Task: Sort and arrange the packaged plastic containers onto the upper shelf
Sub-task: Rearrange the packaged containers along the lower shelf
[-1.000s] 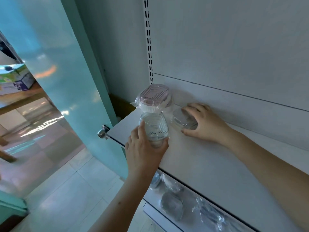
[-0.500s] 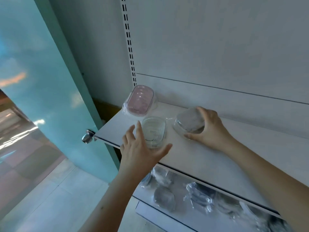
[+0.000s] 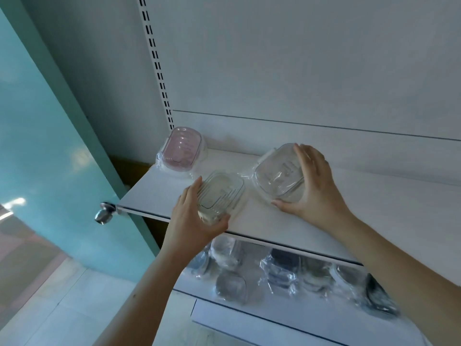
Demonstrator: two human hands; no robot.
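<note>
Three wrapped plastic containers are on the white upper shelf (image 3: 374, 221). A pink-lidded container (image 3: 181, 149) leans at the shelf's back left corner. In front of it stands a small clear ribbed container (image 3: 219, 193), tilted up, and my left hand (image 3: 192, 221) grips its near end at the shelf's front edge. To the right, a larger clear container (image 3: 278, 171) is tipped up on its edge, with my right hand (image 3: 314, 186) holding it between the fingers at its top right and the thumb below.
A lower shelf (image 3: 249, 318) holds several more wrapped containers (image 3: 279, 273). A teal glass door (image 3: 50, 146) with a metal knob (image 3: 103, 216) stands just left of the shelf. A slotted upright (image 3: 157, 63) runs up the back panel.
My left hand has closed round the small clear container again after letting go. My right hand has tipped the larger container further up on its edge. The view has shifted right.
</note>
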